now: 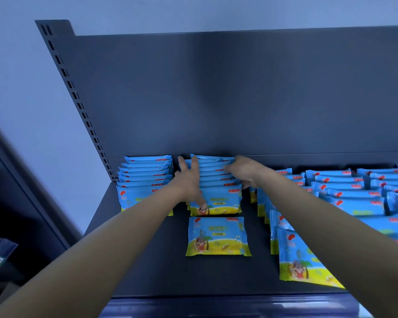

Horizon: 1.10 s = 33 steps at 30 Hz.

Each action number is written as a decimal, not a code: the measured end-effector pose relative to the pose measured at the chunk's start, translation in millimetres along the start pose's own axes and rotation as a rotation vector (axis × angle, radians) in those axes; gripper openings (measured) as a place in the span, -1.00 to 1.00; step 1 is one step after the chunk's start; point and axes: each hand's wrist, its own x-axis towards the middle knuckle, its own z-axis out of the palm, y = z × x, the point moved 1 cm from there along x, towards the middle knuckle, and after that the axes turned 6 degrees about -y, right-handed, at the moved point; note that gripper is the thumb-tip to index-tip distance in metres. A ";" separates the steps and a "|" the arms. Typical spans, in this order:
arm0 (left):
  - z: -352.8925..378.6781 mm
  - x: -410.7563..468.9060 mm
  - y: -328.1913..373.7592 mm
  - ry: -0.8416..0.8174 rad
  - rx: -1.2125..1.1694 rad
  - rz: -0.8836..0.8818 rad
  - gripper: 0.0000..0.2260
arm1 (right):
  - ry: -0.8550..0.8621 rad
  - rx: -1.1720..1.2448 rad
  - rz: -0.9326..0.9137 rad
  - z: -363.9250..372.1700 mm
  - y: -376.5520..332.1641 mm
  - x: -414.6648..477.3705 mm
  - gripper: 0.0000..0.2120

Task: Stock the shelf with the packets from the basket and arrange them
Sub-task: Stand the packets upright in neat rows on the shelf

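View from above of a dark shelf [147,260] with a tall back panel [239,99]. Blue and yellow packets stand on edge in files that run from the back panel toward the front edge.

Both hands reach to the middle row [216,196], which stands against the back panel. The left hand [189,180] has its fingers straight and spread, pressed flat against the row's left side. The right hand [245,172] has its fingers curled over the right ends of the packets, gripping them, so the row is squeezed between the two hands.

A left row [145,177] stands near the back left corner, apart from the hands. More rows [345,191] fill the right side of the shelf, partly behind the right forearm.

One loose packet [217,236] lies flat, face up, just in front of the middle row and not touching it. It sits between the two forearms, nearer the front edge than either hand. Its long axis runs left to right, parallel to the front edge, matching the standing packets. It likely needs only tipping upright and sliding back. Either hand would have to draw back toward the front edge to reach it; the left wrist looks slightly nearer.
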 end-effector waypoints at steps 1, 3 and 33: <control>-3.2 2.5 -2.6 -0.031 -0.050 -0.001 0.22 | -0.015 0.069 0.019 2.0 -1.3 -3.5 -0.87; -7.1 8.1 -7.5 -0.059 -0.142 0.004 0.24 | 0.006 0.182 0.008 3.4 -0.7 -1.2 -0.83; 11.6 1.1 -5.1 0.016 -0.105 0.050 -0.01 | -0.165 -0.037 0.019 -28.8 11.0 7.2 -0.51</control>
